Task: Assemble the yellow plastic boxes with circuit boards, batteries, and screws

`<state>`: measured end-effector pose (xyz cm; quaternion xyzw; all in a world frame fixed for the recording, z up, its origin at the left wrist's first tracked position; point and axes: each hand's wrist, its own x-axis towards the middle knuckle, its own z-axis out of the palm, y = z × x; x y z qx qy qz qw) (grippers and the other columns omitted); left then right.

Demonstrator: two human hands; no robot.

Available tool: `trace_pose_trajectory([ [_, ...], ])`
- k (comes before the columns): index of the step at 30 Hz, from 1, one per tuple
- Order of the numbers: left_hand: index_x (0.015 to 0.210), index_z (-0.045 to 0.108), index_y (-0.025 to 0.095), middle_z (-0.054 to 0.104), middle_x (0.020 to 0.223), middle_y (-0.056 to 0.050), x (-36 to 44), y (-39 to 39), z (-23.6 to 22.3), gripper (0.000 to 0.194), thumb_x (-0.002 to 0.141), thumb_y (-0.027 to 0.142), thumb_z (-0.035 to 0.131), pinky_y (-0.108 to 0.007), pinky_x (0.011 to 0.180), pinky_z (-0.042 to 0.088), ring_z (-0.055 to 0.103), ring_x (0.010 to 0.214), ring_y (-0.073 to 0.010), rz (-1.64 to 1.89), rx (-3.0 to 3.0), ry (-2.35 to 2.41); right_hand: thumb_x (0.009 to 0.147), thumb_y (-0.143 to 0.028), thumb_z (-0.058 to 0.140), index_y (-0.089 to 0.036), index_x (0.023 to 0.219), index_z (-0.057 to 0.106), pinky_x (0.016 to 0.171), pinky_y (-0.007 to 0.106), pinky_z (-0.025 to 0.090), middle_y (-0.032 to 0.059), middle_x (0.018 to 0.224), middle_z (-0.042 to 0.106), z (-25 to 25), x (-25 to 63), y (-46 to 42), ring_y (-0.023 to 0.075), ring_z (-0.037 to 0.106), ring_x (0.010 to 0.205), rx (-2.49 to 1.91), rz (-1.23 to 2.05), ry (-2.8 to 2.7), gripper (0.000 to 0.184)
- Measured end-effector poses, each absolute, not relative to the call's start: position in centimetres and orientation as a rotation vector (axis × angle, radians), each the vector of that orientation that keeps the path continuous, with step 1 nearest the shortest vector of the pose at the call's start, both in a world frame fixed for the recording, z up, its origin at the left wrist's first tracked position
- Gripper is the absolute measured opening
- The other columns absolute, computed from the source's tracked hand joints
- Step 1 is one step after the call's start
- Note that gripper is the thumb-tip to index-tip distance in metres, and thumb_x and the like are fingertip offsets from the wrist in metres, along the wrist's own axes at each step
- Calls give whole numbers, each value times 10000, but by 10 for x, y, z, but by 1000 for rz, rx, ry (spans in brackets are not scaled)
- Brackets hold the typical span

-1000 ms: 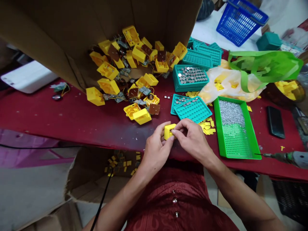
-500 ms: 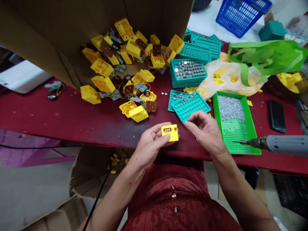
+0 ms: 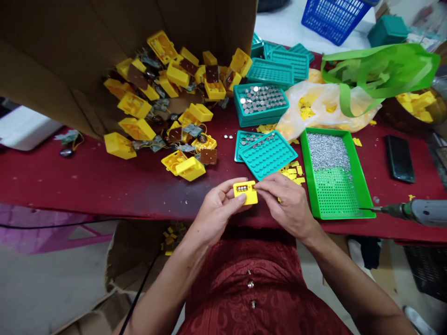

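Observation:
My left hand (image 3: 220, 209) cradles a small yellow plastic case (image 3: 245, 196), with a row of tiny silver button cells showing in its open face. The fingertips of my right hand (image 3: 286, 202) pinch at the case's right edge. Whether they hold a small part there is hidden. Just beyond my hands lie a teal tray of button cells (image 3: 267, 156) and a heap of yellow cases with wires and brown boards (image 3: 164, 107).
The dark red table (image 3: 87, 181) holds stacked teal trays (image 3: 260, 104), a green tray of silver pieces (image 3: 335, 186), a phone (image 3: 400, 158), and plastic bags (image 3: 324, 107). A cardboard box flap (image 3: 70, 56) rises behind the heap. An electric screwdriver (image 3: 422, 212) intrudes at right.
My right hand has moved left from beside the case and now pinches at its edge. The electric screwdriver has shifted right, and the whole view has tilted slightly.

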<state>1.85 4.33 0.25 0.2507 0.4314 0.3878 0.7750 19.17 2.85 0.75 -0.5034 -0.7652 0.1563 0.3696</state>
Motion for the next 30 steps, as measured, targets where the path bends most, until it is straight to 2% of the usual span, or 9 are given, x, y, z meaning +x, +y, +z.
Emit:
trace_pose_trajectory([
  [7,1049,703,119,771,911,-56,20,44,-1,449,652,228,883,-206,698,584,698,755,-114,797,549,943,917,-102,557,-162,905,672,722,261,539,42,851,679,1,204,35,131,631,795,-1126,504,-2037,130],
  [12,1048,712,120,772,876,-56,19,46,3,448,653,244,885,-203,659,592,695,737,-117,758,599,910,919,-112,560,-164,871,642,729,257,512,30,835,677,8,204,31,124,625,789,-1245,496,-1992,108],
  [15,1064,705,115,774,898,-63,18,45,5,460,655,226,883,-182,651,583,696,740,-110,730,582,908,879,-137,624,-166,858,588,674,246,482,9,785,646,9,202,30,117,591,714,-1356,518,-1934,51],
  [21,1062,703,128,766,943,-58,21,44,1,411,690,214,855,-217,736,598,705,794,-124,713,578,896,853,-105,609,-171,804,560,656,241,445,-5,751,622,3,196,34,111,564,692,-1424,523,-1872,96],
  [24,1078,701,137,758,987,-57,20,45,-2,398,708,193,834,-218,741,602,706,824,-128,724,561,903,861,-151,633,-176,830,595,662,246,454,-6,780,647,10,206,34,114,585,709,-1466,530,-1834,55],
  [26,1089,692,140,753,1010,-63,19,48,-3,405,709,181,826,-230,725,612,712,847,-147,723,541,941,891,-176,618,-178,857,628,703,261,467,6,823,670,17,220,31,124,604,759,-1520,428,-1844,36],
  [30,1109,668,134,749,1027,-85,18,52,-2,443,696,162,825,-241,658,626,725,861,-181,692,521,1001,941,-171,543,-153,885,690,782,331,458,71,873,680,21,242,16,184,576,847,-1692,90,-2044,158],
])
